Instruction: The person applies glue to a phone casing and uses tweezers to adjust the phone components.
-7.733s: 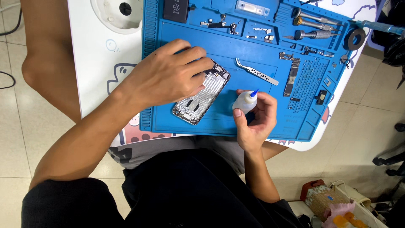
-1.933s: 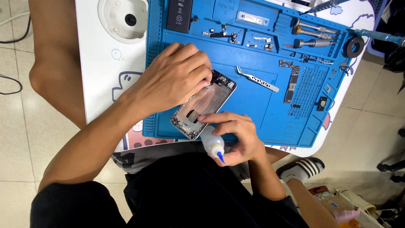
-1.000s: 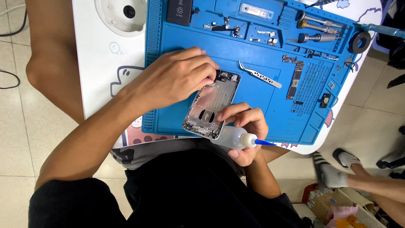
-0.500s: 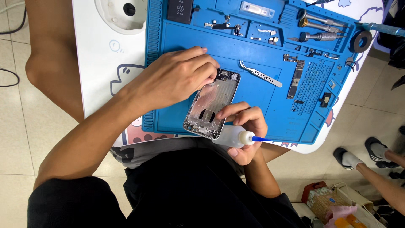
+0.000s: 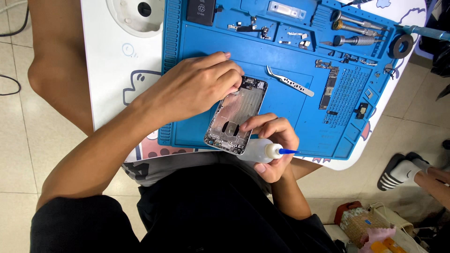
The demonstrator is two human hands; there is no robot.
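Observation:
An opened silver phone housing [image 5: 236, 115] lies on the blue repair mat [image 5: 290, 107] at the mat's near edge. My left hand [image 5: 197, 84] rests over the housing's upper left side, fingers curled on its top corner. My right hand [image 5: 272, 140] holds a small clear squeeze bottle [image 5: 258, 151] with a blue needle tip pointing right, just below the housing. Its fingertips touch the housing's lower right edge.
Metal tweezers [image 5: 289, 80] and a circuit board [image 5: 329, 87] lie on the mat to the right. Screwdrivers [image 5: 354, 29], a black battery [image 5: 201, 11] and small parts sit along the far edge. A white round lamp base [image 5: 136, 16] stands far left. Another person's sandalled foot [image 5: 403, 171] is at right.
Over the earlier frames my right hand brought the bottle down to the housing's lower edge and turned its tip to the right. In the last second little has moved; the other person's foot shifted.

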